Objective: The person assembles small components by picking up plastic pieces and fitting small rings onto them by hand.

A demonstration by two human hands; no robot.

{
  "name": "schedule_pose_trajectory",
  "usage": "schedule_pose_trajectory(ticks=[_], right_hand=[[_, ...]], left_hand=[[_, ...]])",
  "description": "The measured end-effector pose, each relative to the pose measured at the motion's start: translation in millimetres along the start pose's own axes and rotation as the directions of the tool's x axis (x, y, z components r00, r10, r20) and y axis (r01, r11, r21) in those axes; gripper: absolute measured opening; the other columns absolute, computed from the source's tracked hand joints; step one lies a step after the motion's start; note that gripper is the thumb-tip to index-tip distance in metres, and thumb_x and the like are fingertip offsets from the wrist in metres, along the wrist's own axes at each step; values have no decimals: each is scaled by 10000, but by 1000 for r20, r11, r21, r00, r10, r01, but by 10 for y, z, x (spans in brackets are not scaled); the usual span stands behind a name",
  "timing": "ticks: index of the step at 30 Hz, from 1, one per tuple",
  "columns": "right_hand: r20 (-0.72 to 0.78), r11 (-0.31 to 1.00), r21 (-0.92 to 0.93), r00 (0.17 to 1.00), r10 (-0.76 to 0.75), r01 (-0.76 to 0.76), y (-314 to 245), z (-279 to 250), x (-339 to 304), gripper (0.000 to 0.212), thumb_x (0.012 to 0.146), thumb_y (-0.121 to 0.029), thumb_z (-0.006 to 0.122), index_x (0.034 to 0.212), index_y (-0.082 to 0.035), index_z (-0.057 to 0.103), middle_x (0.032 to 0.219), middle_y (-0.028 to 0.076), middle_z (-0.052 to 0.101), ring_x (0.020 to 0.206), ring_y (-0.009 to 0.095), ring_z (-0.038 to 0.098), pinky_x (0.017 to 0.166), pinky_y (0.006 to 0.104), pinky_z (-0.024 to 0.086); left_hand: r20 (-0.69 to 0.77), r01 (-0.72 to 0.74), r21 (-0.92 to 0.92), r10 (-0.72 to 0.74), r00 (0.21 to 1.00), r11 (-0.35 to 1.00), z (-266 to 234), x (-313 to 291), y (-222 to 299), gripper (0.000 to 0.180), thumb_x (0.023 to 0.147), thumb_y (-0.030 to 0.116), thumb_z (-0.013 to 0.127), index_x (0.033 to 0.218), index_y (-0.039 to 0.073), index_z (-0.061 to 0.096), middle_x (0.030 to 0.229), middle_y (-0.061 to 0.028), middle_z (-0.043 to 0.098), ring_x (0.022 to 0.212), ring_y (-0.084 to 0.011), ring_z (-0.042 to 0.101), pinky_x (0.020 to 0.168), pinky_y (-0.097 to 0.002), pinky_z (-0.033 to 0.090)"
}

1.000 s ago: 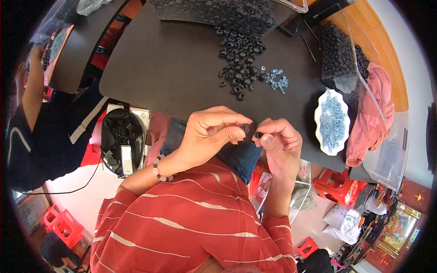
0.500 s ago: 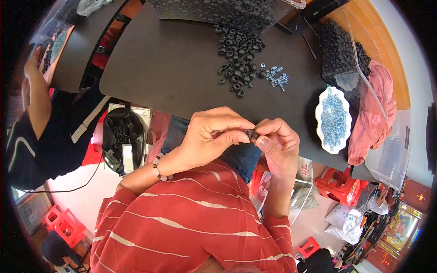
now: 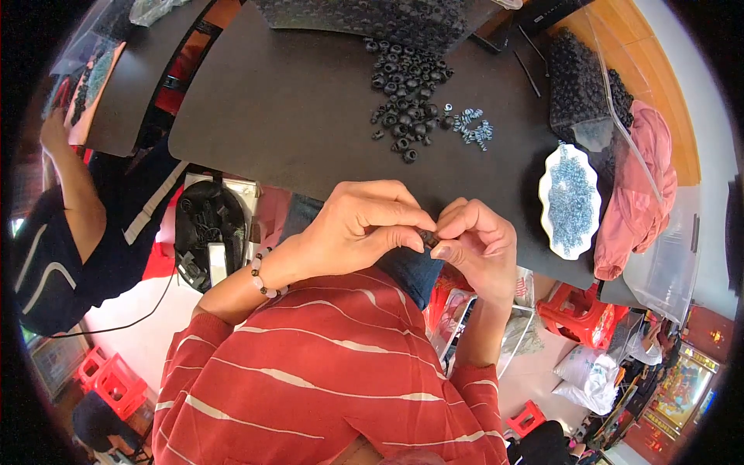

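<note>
Dark and smooth, the tabletop (image 3: 271, 116) spreads out ahead of you, its near edge running past your hands. Your left hand (image 3: 368, 221) has thumb and forefinger pinched on a small dark part (image 3: 427, 238), and your right hand (image 3: 480, 244) grips at the same spot from the other side, thumb below and forefinger above. Your fingertips almost meet around the part and hide most of it, so you cannot tell whether it is one piece or two pressed together. It sits between your hands, in front of your body near the table's edge. On your left wrist is a beaded bracelet (image 3: 263, 275); below your forearms is your red striped top (image 3: 310, 349).

Farther out on the table, beyond your hands, lies a loose pile of round black pieces (image 3: 407, 93). Just right of it is a little cluster of shiny coils (image 3: 474, 130). To your right, a white scalloped dish (image 3: 545, 209) holds many small blue-grey pieces (image 3: 573, 205), with a pink cloth (image 3: 635, 194) beside it. Past the pile stands a clear container (image 3: 372, 22) filled with black pieces. At far left, another person's arm (image 3: 77, 194) reaches toward a second table.
</note>
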State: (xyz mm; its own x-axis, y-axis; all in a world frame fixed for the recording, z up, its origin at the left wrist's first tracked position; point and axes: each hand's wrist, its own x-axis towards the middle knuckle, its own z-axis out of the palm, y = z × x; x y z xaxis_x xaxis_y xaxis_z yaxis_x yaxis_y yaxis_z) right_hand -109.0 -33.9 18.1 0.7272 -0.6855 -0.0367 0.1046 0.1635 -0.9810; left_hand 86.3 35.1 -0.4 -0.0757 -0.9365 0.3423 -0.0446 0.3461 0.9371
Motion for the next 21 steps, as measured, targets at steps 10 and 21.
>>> schedule_pose_trajectory(ticks=[10,21], right_hand=[[-48,984,-110,988,-144,138,-12,98,-83,183,711,37,754,834,2,624,849,75,606,786,136,566,706,247,467],[-100,994,-13,989,-111,110,-77,184,-159,158,718,54,742,804,0,622,842,87,615,787,140,562,691,235,470]], left_hand=[[15,-152,214,153,988,965,45,-69,131,416,641,-195,642,1008,-2,682,889,-110,608,729,-182,638,608,-252,549],[8,-275,328,288,958,904,118,-117,169,419,596,-186,668,986,-33,675,874,-115,607,710,-206,629,563,-276,521]])
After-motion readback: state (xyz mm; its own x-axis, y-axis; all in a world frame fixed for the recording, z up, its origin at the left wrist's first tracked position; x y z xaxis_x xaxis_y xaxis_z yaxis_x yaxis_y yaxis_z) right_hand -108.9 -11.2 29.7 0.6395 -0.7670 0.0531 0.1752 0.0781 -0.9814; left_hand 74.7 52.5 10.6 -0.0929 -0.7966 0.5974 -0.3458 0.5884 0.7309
